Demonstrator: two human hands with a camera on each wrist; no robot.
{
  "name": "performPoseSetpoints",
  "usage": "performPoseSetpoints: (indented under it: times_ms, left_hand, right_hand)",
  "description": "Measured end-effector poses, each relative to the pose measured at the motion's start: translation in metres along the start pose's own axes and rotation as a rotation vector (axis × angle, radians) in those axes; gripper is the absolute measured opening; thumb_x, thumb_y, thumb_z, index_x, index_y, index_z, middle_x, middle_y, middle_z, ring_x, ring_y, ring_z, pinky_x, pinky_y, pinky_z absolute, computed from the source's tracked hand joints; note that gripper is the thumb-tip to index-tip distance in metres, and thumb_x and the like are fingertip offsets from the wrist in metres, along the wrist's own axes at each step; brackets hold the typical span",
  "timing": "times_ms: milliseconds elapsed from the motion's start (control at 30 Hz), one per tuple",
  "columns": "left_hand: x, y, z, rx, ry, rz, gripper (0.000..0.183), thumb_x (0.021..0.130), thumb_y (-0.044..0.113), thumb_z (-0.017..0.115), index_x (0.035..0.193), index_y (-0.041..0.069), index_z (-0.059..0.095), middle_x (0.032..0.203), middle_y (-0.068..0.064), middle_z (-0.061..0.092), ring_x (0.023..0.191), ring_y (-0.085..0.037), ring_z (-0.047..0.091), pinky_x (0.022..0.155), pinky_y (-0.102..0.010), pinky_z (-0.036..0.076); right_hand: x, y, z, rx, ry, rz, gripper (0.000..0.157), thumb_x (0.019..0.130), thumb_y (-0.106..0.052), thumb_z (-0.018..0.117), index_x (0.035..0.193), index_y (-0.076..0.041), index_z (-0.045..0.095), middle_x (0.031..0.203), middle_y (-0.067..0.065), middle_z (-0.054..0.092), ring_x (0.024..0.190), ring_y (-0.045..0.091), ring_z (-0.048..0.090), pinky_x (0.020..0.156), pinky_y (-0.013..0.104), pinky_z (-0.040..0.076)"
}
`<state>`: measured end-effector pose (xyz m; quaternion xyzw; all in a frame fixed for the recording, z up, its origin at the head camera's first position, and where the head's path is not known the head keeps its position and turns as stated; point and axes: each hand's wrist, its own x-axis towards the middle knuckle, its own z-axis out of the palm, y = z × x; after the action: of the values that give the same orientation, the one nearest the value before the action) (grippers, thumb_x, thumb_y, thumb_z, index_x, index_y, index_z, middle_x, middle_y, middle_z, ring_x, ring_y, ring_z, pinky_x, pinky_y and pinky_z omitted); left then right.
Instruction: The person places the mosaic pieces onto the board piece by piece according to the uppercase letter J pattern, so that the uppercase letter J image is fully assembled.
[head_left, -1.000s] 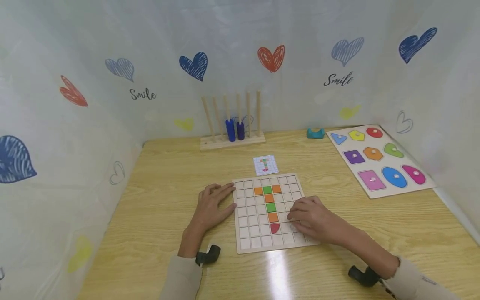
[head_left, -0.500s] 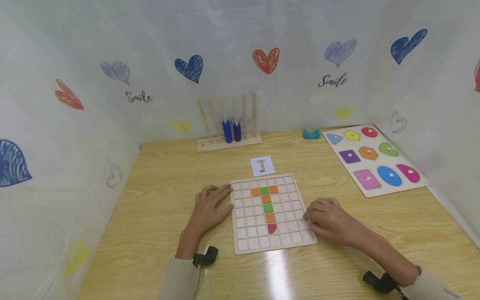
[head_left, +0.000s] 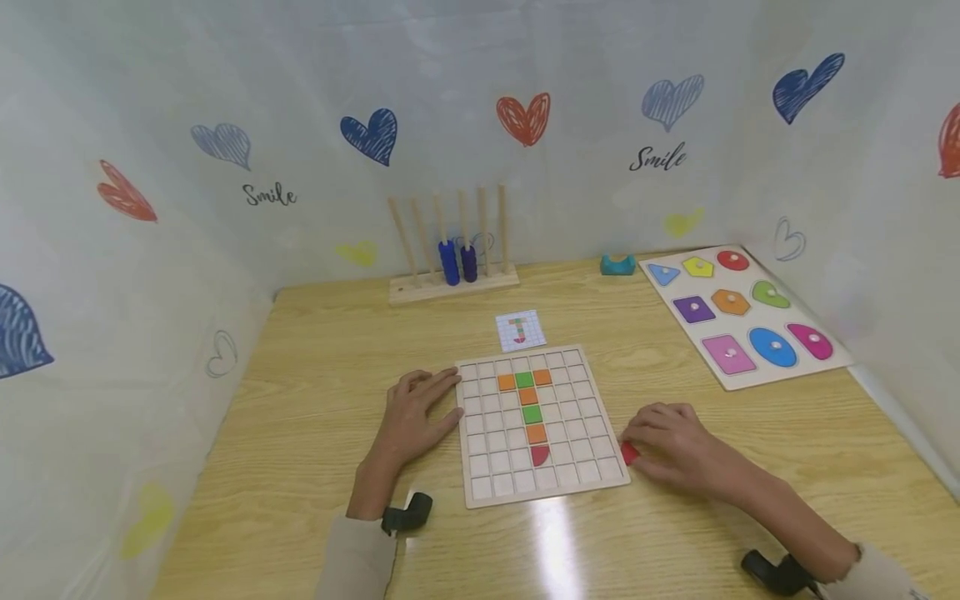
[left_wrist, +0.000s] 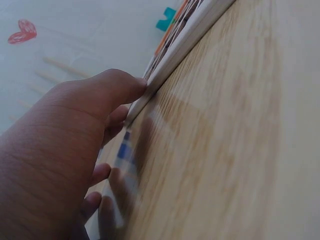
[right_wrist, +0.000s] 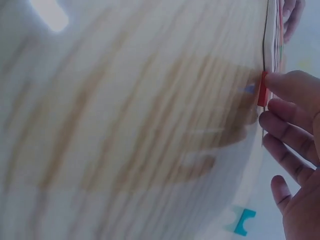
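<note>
On the table lies a square wooden grid board [head_left: 491,462] carrying a J-like figure of orange and green square tiles [head_left: 532,414], with a red quarter-round tile [head_left: 540,455] at the bottom. My left hand [head_left: 412,421] rests at its left edge, fingers extended and thumb tip against the side; the left wrist view shows the thumb [left_wrist: 115,85] at the rim. Just off the right edge, my right hand [head_left: 675,446] pinches a small red piece [head_left: 628,452] with thumb and fingertips, low over the table. Its thumb meets the red piece [right_wrist: 262,89] in the right wrist view.
Behind the board lies a pattern card [head_left: 521,331] with the same figure. Farther back stand a wooden peg rack [head_left: 453,287] with blue and purple beads and a teal holder [head_left: 617,266]. A shape puzzle board [head_left: 712,325] lies at right, near the curtain wall.
My right hand has moved right, from over the grid board to just beyond its right edge, where the red piece now shows. My left hand stays at the left edge. The view shifts slightly.
</note>
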<state>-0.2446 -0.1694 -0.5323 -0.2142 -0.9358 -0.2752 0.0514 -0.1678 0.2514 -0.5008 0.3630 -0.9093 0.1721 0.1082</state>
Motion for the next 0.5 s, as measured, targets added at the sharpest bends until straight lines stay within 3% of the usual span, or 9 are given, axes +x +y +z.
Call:
performPoseSetpoints:
  times_ms: [167, 367, 500]
  left_hand:
    - [-0.0004, -0.0001, -0.0004, 0.002, -0.001, -0.005, 0.055, 0.093, 0.042, 0.066, 0.144, 0.024, 0.057, 0.150, 0.012, 0.049, 0.133, -0.025, 0.038, 0.105, -0.052, 0.025]
    - [-0.0003, -0.0006, 0.0002, -0.005, 0.009, 0.003, 0.054, 0.093, 0.041, 0.066, 0.144, 0.023, 0.058, 0.150, 0.011, 0.049, 0.133, -0.025, 0.038, 0.104, -0.052, 0.025]
    - [0.0001, -0.0010, 0.0002, -0.001, 0.011, 0.007, 0.054, 0.093, 0.041, 0.066, 0.144, 0.023, 0.057, 0.150, 0.011, 0.049, 0.133, -0.025, 0.038, 0.104, -0.051, 0.025]
  right_hand:
    - [0.0001, 0.0013, 0.0038, -0.010, 0.001, -0.014, 0.030, 0.075, -0.018, 0.086, 0.103, -0.017, 0.075, 0.105, -0.010, 0.065, 0.102, 0.015, 0.056, 0.081, 0.037, 0.034]
    - [0.0019, 0.0024, 0.0032, -0.017, 0.000, -0.009, 0.031, 0.076, -0.007, 0.083, 0.104, -0.016, 0.075, 0.105, -0.008, 0.066, 0.103, 0.018, 0.057, 0.082, 0.039, 0.034]
    - [0.0012, 0.0014, 0.0022, 0.004, -0.016, 0.042, 0.028, 0.079, -0.016, 0.084, 0.105, -0.018, 0.074, 0.106, -0.010, 0.064, 0.104, 0.017, 0.056, 0.083, 0.041, 0.033]
